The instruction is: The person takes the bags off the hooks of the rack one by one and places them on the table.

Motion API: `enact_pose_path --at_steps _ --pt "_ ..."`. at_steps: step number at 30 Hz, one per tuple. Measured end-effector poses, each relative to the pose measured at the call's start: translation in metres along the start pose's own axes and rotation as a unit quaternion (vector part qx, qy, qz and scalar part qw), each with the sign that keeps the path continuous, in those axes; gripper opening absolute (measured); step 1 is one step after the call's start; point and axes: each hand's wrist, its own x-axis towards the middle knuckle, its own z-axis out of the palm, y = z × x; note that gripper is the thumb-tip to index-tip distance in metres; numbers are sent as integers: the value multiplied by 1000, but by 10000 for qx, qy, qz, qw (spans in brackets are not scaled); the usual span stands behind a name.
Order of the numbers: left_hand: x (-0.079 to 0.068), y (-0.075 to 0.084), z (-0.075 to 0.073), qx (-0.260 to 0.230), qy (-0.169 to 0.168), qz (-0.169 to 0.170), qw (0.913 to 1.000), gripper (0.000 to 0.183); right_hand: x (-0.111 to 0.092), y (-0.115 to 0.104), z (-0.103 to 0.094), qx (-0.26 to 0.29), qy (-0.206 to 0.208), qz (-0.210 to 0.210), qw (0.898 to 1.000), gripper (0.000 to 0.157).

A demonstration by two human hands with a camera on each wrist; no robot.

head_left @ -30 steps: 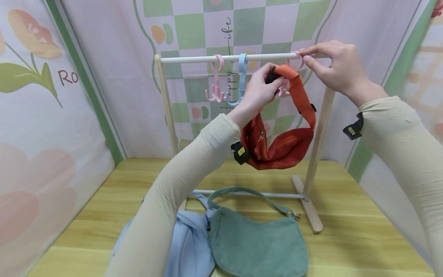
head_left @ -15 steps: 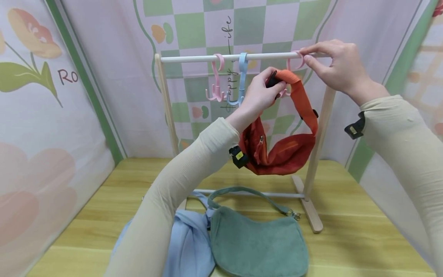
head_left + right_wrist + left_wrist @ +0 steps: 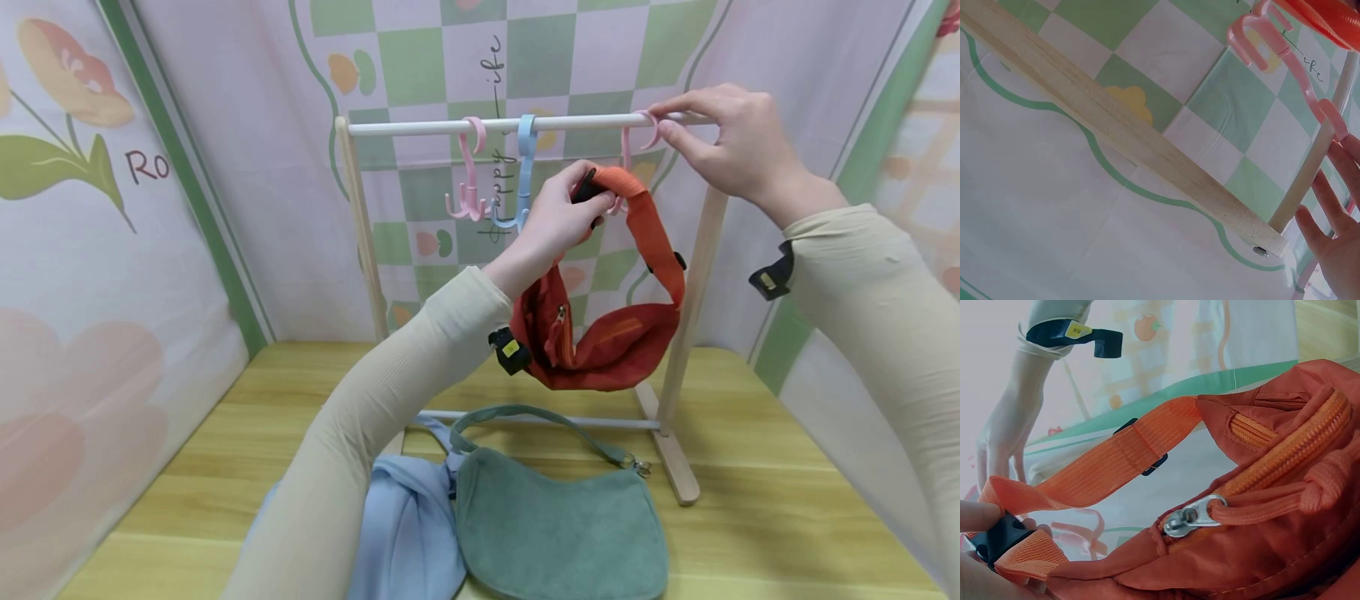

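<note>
My left hand (image 3: pixel 558 208) pinches the black buckle (image 3: pixel 999 537) on the orange strap (image 3: pixel 651 229) of a red waist bag (image 3: pixel 618 350). The bag hangs in a loop below that hand, its zipper pull (image 3: pixel 1191 515) showing in the left wrist view. At the right end of the white rod (image 3: pixel 405 129), my right hand (image 3: pixel 738 150) pinches the top of a pink hook (image 3: pixel 1300 69) with thumb and index finger; its other fingers extend along the rod in the right wrist view. The strap passes in front of this hook's lower prongs; whether they touch is hidden.
Another pink hook (image 3: pixel 468 179) and a blue hook (image 3: pixel 525 167) hang from the rod further left. A green handbag (image 3: pixel 558 525) and a light blue bag (image 3: pixel 408 533) lie on the wooden table (image 3: pixel 765 500). The rack's right post (image 3: pixel 693 267) stands just beside the red bag.
My left hand has lowered the red waist bag a little, so the strap sits further below the rod. My right hand stays at the pink hook.
</note>
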Motion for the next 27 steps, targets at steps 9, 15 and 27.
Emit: enact_pose_path --at_steps 9,15,27 --pt "-8 -6 -2 75 -98 -36 9999 17 -1 -1 -2 18 -38 -17 10000 32" --pt "-13 -10 -3 -96 -128 -97 9998 19 -6 -2 -2 13 -19 -107 9999 33" --pt "-19 -17 -8 -154 -55 25 9999 17 -26 -5 4 2 618 -375 9974 33"
